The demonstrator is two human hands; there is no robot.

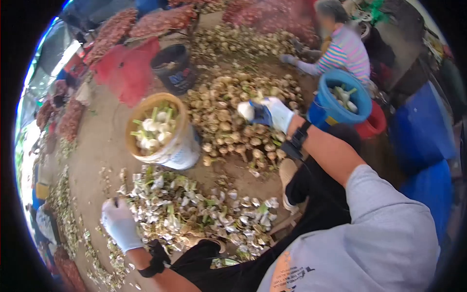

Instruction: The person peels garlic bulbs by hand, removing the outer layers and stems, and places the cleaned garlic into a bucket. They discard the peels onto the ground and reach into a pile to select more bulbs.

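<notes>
My right hand (266, 114), in a white glove with blue on the fingers, is closed round a pale garlic bulb (245, 111) above a heap of untrimmed bulbs (224, 114). At the lower left, my left hand (118, 220), also gloved, is closed beside a pile of peeled skins (180, 209). Something small and dark shows at its fingertips, too small to name. Between the hands stands a white bucket (179, 153) holding cleaned bulbs with green stems.
A blue bucket (318, 109) with a few bulbs stands at the right by a red basin (373, 121). A co-worker (346, 56) sits beyond it, gloved hands over more garlic. A black bucket (174, 73) and red net sacks (163, 23) are at the back.
</notes>
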